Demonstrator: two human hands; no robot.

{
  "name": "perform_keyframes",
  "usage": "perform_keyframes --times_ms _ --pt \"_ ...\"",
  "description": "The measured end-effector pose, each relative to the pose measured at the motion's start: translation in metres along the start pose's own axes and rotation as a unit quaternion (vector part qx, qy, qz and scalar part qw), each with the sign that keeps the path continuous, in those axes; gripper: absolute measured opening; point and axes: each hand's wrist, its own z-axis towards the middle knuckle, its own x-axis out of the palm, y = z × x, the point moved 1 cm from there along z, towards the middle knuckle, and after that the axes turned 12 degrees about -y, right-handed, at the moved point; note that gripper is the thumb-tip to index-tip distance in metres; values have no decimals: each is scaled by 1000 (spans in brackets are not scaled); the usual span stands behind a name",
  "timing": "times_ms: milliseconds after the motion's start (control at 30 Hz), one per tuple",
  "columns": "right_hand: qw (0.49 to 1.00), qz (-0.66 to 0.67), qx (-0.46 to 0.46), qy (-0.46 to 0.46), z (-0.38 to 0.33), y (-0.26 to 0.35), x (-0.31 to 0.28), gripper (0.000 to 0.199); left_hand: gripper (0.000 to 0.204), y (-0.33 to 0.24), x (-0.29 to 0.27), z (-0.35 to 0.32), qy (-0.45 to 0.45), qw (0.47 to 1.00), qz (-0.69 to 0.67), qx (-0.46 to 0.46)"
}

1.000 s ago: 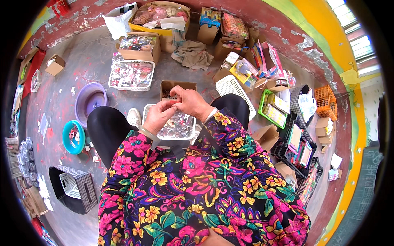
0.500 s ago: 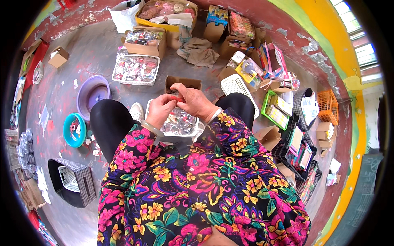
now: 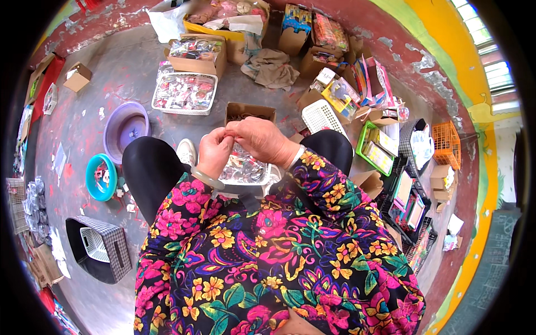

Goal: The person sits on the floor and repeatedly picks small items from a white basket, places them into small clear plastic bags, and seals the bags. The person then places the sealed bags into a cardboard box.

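A small brown cardboard box [image 3: 77,77] sits at upper left. Along the top stand open cardboard cartons [image 3: 196,54] of shiny packets, with colourful flat packages [image 3: 365,78] fanned out at upper right.

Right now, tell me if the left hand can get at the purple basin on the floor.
Probably yes. The left hand is pinched with the right hand over the lap tray. The purple basin sits open beyond the left knee, nothing between, though it would take a lean.
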Motion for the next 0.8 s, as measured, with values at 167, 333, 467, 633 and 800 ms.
perform_keyframes --times_ms 167,333,467,633,800 --pt "976 50 152 -145 45 -45 -45 16 15 -29 -15 -4 -17 999 31 1" --pt "961 -38 270 -37 23 -160 -41 16 17 -34 -12 -13 -16 999 13 -34" --pt "910 -194 317 181 -38 -228 25 19 16 -32 -7 -13 1 996 8 -86" --pt "881 -196 329 278 -67 -240 80 25 15 -37 0 -24 10 992 39 -121" --pt "841 -192 386 327 -78 -252 99 39 15 -41 5 -26 4 990 46 -131"
